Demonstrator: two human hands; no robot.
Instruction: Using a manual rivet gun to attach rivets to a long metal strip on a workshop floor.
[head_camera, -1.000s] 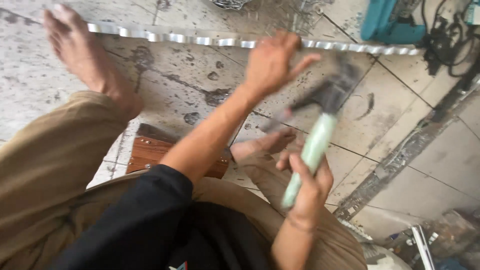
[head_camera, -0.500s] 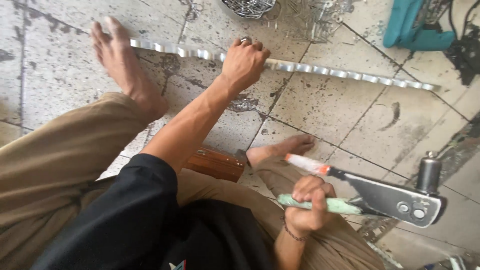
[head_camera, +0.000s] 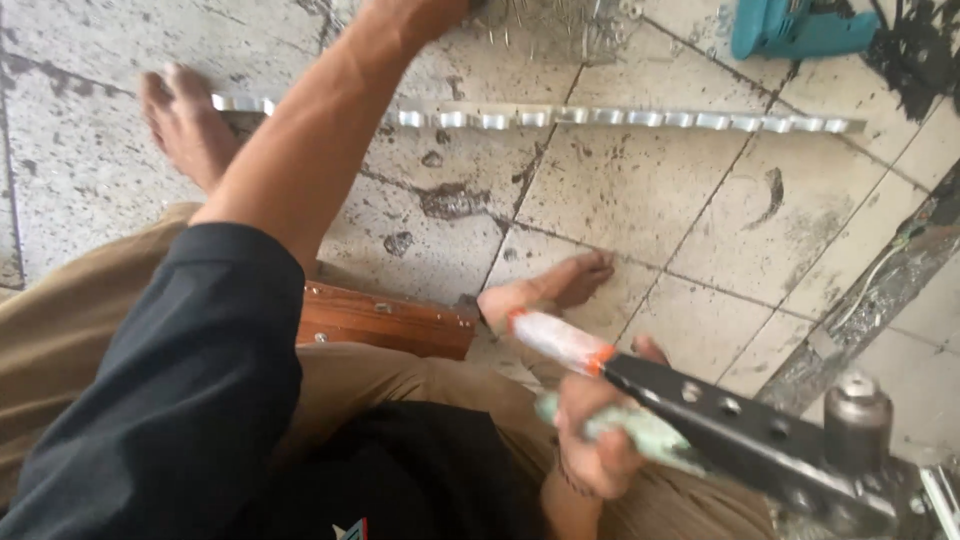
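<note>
Seated on a tiled floor, riveter in the right hand, left arm stretched toward a metal strip.

The left foot (head_camera: 185, 130) rests on the left end of the notched strip (head_camera: 560, 117), which runs across the tiles beyond the fingers. The left hand (head_camera: 420, 15) reaches up past the strip to the top edge, its fingers cut off, so I cannot tell how open they are or what they hold. A wooden block (head_camera: 385, 322) lies under the thigh, left of the right hand. The right hand (head_camera: 595, 440) has its fingers curled tight round the green lower handle of the riveter (head_camera: 720, 425); the white-and-orange upper handle sits just above them, apart from the lower one. The tool's dark head extends right of the fingers. A teal drill (head_camera: 800, 28) lies far beyond, upper right.
</note>
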